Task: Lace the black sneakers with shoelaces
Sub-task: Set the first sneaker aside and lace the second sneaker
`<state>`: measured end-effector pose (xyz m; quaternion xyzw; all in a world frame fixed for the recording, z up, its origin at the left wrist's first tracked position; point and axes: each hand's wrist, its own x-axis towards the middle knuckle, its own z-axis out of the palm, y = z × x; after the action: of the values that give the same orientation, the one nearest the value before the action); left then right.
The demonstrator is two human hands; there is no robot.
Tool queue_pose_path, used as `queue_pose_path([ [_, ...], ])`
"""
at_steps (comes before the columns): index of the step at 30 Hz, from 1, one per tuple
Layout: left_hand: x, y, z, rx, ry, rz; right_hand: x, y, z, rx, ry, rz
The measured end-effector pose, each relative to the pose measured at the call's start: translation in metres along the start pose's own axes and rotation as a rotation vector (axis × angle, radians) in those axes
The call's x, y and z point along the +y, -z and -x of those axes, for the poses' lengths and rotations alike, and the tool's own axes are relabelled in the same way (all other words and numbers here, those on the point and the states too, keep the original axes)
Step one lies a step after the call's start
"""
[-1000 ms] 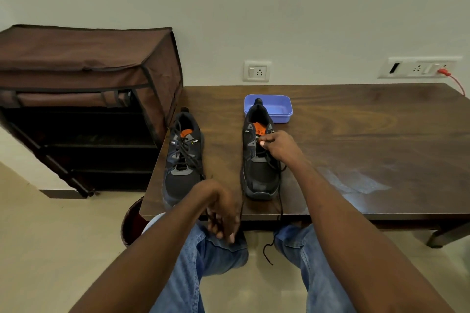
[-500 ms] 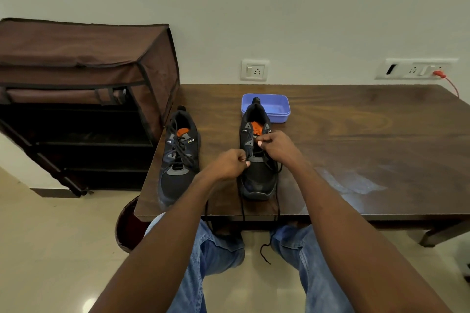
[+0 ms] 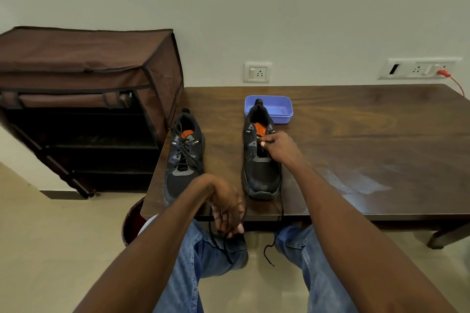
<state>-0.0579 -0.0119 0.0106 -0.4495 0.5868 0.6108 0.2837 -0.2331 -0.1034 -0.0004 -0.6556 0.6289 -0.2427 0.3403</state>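
On the near edge of the wooden table [image 3: 356, 134], in the head view: right sneaker [image 3: 260, 168] half laced, toe toward the sitter, left sneaker [image 3: 184, 157] beside it fully laced. Right hand [image 3: 278, 146] pinching the shoelace [image 3: 281, 213] at an upper eyelet; left hand [image 3: 227, 213] below the table edge, fingers curled round the other dangling end. Probably limp and light, best gripped near the stiff tip. Against half a second earlier: left hand dropped from beside the shoe to the lap, right hand unmoved
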Motion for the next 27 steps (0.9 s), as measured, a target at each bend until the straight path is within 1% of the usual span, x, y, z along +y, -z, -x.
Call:
queue_pose_path([
  [2,-0.004,0.001,0.003,0.037,0.03,-0.006,-0.002,0.001,0.001,-0.011,-0.006,0.038],
  [3,-0.008,0.003,0.005,0.104,0.045,0.003,-0.003,0.002,0.002,-0.027,-0.004,0.069],
  [4,-0.013,0.007,0.005,0.214,0.067,0.028,-0.003,0.004,0.002,-0.04,0.003,0.093],
  [5,-0.019,0.012,0.004,0.368,0.093,0.08,-0.003,0.006,0.003,-0.047,0.012,0.091],
  [7,-0.033,0.022,0.0,0.702,0.162,0.178,-0.004,0.011,0.004,-0.022,0.024,0.006],
  [8,-0.035,0.024,-0.002,0.802,0.206,0.17,-0.005,0.014,0.005,0.02,0.008,-0.05],
  [9,-0.034,0.022,-0.003,0.827,0.265,0.123,-0.005,0.017,0.004,0.073,-0.022,-0.088],
  [10,-0.031,0.018,-0.006,0.815,0.327,0.067,-0.004,0.019,0.003,0.115,-0.064,-0.096],
  [11,-0.027,0.013,-0.008,0.79,0.38,-0.001,-0.003,0.021,0.002,0.123,-0.113,-0.069],
  [12,-0.023,0.009,-0.011,0.77,0.417,-0.054,-0.001,0.022,0.001,0.089,-0.171,-0.017],
  [13,-0.02,0.007,-0.013,0.756,0.436,-0.072,-0.001,0.023,0.001,0.016,-0.233,0.04],
  [15,-0.018,0.012,-0.018,0.708,0.483,0.005,0.0,0.024,0.004,-0.115,-0.319,0.095],
  [17,-0.021,0.016,-0.021,0.668,0.481,0.035,0.0,0.026,0.005,-0.155,-0.343,0.082],
  [19,-0.021,0.019,-0.023,0.59,0.434,0.029,-0.002,0.029,0.007,-0.195,-0.359,0.079],
  [20,-0.017,0.016,-0.022,0.503,0.386,0.053,-0.003,0.029,0.007,-0.226,-0.377,0.085],
  [23,-0.001,-0.004,-0.016,0.109,0.134,0.109,-0.002,0.029,0.011,-0.263,-0.434,0.078],
  [24,0.003,-0.01,-0.014,0.007,0.071,0.116,-0.002,0.03,0.012,-0.273,-0.447,0.067],
  [25,0.006,-0.013,-0.013,-0.038,0.017,0.132,-0.002,0.03,0.013,-0.29,-0.46,0.06],
  [26,0.006,-0.014,-0.01,-0.025,-0.03,0.165,-0.003,0.03,0.014,-0.315,-0.47,0.052],
  [27,0.005,-0.011,-0.009,0.031,-0.069,0.194,-0.004,0.03,0.015,-0.339,-0.479,0.047],
])
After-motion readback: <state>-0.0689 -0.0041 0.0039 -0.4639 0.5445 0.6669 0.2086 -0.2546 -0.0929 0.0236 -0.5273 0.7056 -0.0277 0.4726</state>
